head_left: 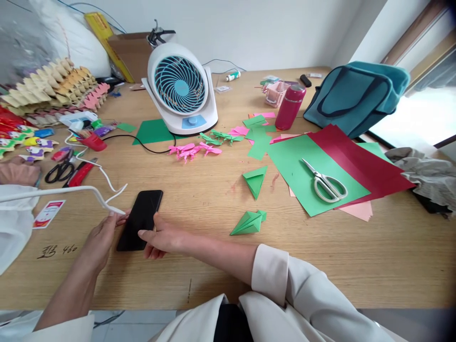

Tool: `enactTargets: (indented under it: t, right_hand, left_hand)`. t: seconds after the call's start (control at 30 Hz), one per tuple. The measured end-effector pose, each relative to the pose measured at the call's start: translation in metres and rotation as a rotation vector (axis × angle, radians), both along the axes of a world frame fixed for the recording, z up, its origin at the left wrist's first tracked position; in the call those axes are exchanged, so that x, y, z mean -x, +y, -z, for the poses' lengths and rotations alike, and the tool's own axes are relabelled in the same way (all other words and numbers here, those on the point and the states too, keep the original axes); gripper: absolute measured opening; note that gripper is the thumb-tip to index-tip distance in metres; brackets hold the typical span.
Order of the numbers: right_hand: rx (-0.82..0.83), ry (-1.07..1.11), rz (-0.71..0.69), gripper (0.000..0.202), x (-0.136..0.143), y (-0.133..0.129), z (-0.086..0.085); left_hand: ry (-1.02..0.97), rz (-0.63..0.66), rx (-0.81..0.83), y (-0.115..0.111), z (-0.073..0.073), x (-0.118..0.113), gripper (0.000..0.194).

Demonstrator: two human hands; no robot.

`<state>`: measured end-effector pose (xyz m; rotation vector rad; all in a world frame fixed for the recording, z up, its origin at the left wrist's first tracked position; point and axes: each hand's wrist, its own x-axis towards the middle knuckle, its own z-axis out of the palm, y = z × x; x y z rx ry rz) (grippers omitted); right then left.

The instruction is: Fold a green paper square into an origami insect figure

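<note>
While LH (98, 242) pinches wht cable (93, 189) | RH (164, 237) holds phone (142, 213) by R edge | grn folds (248, 223) well apart

Ahead of the right grip (160, 236), a white tabletop fan with a turquoise spiral grille (181, 85) stands on the light wooden worktop (199, 190); small bright pink paper figures (190, 151) lie in front of it. To the grip's right are two folded green paper pieces (249, 223). Farther right, white-handled metal scissors (329, 186) rest on a light green paper sheet (292, 166). Beyond them, a magenta cylindrical flask (289, 108) stands near a teal fabric bag (352, 97).
</note>
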<state>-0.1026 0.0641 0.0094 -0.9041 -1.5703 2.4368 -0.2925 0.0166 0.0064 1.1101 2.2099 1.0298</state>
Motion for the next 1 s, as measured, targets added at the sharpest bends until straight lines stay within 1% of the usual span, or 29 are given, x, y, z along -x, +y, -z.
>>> enactTargets:
  t: [0.1,0.2,0.27,0.33,0.37,0.4,0.43,0.47,0.5,0.53,0.57,0.63,0.7,0.77,0.83,0.9,1.0]
  right_hand:
    - [-0.025,0.067,-0.067,0.053,0.001,-0.005,0.002]
    - [-0.032,0.047,-0.047,0.043,0.002,-0.007,0.002]
    - [-0.031,0.036,-0.015,0.045,-0.002,-0.008,0.002]
    - [-0.057,0.015,0.023,0.052,-0.012,-0.009,-0.001]
    - [-0.070,0.004,0.025,0.059,-0.021,-0.010,-0.004]
    - [-0.107,0.001,-0.005,0.062,-0.033,-0.011,-0.008]
    - [-0.178,0.009,-0.051,0.060,-0.047,-0.013,-0.013]
    - [-0.280,0.056,-0.108,0.056,-0.064,-0.014,-0.018]
    - [-0.420,0.050,-0.132,0.050,-0.082,-0.015,-0.024]
    - [-0.578,0.021,-0.134,0.045,-0.101,-0.015,-0.030]
    - [-0.729,-0.005,-0.100,0.039,-0.120,-0.014,-0.035]
    - [-0.958,-0.021,-0.006,0.033,-0.157,-0.010,-0.040]
    - [-1.162,-0.108,0.105,0.027,-0.190,-0.003,-0.039]
    - [-1.346,-0.237,0.161,0.024,-0.216,0.006,-0.032]
    - [-1.451,-0.350,0.182,0.023,-0.235,0.014,-0.022]
    - [-1.503,-0.405,0.200,0.021,-0.245,0.019,-0.011]
    - [-1.521,-0.452,0.194,0.019,-0.249,0.022,0.001]
  left_hand:
    - [-0.031,-0.015,-0.018,0.001,0.000,-0.001,0.068]
    - [-0.009,0.009,0.010,0.004,0.000,0.001,0.065]
    - [0.074,-0.003,0.024,0.004,-0.003,0.005,0.059]
    - [0.176,-0.060,0.005,0.001,-0.009,0.005,0.049]
    - [0.223,-0.085,-0.015,-0.003,-0.014,0.001,0.044]
    - [0.267,-0.113,-0.044,-0.007,-0.018,-0.006,0.040]
    - [0.324,-0.113,-0.057,-0.012,-0.023,-0.017,0.035]
    - [0.437,-0.067,-0.080,-0.017,-0.027,-0.032,0.033]
    - [0.490,0.042,-0.106,-0.022,-0.030,-0.050,0.032]
    - [0.502,0.193,-0.136,-0.025,-0.032,-0.071,0.031]
    - [0.510,0.348,-0.156,-0.027,-0.033,-0.092,0.028]
    - [0.494,0.626,-0.196,-0.026,-0.031,-0.134,0.024]
    - [0.471,0.818,-0.183,-0.018,-0.026,-0.171,0.018]
    - [0.488,0.922,-0.183,-0.007,-0.021,-0.199,0.014]
    - [0.536,0.962,-0.134,0.006,-0.016,-0.220,0.023]
    - [0.600,0.966,-0.069,0.018,-0.012,-0.235,0.030]
    - [0.628,1.003,-0.027,0.032,-0.006,-0.248,0.028]
